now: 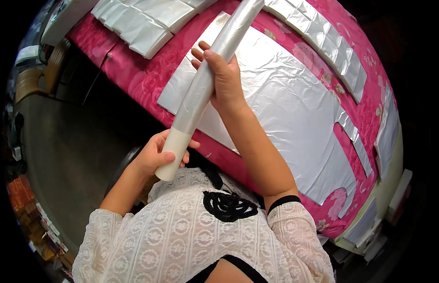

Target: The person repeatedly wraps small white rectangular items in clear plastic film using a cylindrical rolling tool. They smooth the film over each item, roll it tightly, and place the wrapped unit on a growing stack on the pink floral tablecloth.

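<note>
A long roll of clear plastic film [195, 101] on a white tube slants up from near my body toward the far side. My left hand [155, 153] holds the bare white end of the tube, thumb on top. Farther up, my right hand [225, 78] is wrapped round the film-covered part, with its fingertips showing on the left side. Beneath my right forearm lies a large flat panel covered in wrinkled silver foil [280, 113]. Its right end has a curved cut-out.
A pink floral cloth [134, 80] covers the table. Silver-wrapped blocks [144, 23] sit at the far left, and a row of silver pieces [318, 40] runs along the far right. A wooden chair [30, 82] stands at left; stacked white sheets [363, 224] lie at the right edge.
</note>
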The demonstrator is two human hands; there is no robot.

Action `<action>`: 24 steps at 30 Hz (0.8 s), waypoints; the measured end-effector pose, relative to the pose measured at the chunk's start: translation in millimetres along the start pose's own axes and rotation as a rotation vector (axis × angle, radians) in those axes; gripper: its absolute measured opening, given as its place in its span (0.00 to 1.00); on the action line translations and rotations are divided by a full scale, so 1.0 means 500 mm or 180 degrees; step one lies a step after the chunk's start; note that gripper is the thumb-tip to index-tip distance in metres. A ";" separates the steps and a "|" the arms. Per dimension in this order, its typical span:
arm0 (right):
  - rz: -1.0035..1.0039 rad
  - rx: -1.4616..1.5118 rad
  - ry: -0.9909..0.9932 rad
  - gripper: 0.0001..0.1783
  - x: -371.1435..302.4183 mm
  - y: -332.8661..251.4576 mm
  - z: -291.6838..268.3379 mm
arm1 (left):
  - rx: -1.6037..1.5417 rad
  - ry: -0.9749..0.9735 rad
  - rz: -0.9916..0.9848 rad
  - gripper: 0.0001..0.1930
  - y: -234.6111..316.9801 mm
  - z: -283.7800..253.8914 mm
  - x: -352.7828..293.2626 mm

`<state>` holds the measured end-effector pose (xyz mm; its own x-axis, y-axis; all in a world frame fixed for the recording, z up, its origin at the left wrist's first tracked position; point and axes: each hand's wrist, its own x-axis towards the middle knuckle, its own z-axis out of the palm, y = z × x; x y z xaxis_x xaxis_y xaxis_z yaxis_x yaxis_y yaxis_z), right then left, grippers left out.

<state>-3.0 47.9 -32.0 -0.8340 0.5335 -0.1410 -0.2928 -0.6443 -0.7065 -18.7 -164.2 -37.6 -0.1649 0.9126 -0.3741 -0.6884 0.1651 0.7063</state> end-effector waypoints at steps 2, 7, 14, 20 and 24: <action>0.0058 0.0750 -0.0165 0.34 -0.024 -0.037 -0.010 | -0.1110 -0.1021 -0.0287 0.36 0.009 0.012 0.015; -0.0590 -0.0243 0.0431 0.34 -0.084 -0.129 -0.052 | 0.1643 0.0226 -0.0105 0.28 0.012 0.107 0.075; -0.0654 0.0977 0.0224 0.32 -0.184 -0.145 -0.108 | -0.1613 -0.1895 -0.1673 0.28 -0.041 0.150 0.125; -0.0489 -0.0177 0.1369 0.27 -0.239 -0.116 -0.154 | 0.1147 -0.0566 -0.0903 0.33 -0.046 0.194 0.153; -0.0304 -0.0390 0.1313 0.27 -0.234 -0.064 -0.181 | 0.1916 -0.0044 -0.0616 0.36 -0.090 0.175 0.170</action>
<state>146.5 55.6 -55.6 -0.5420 0.7776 -0.3188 -0.2811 -0.5252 -0.8032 60.2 -61.2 -48.6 -0.0654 0.8493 -0.5238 -0.1863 0.5054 0.8426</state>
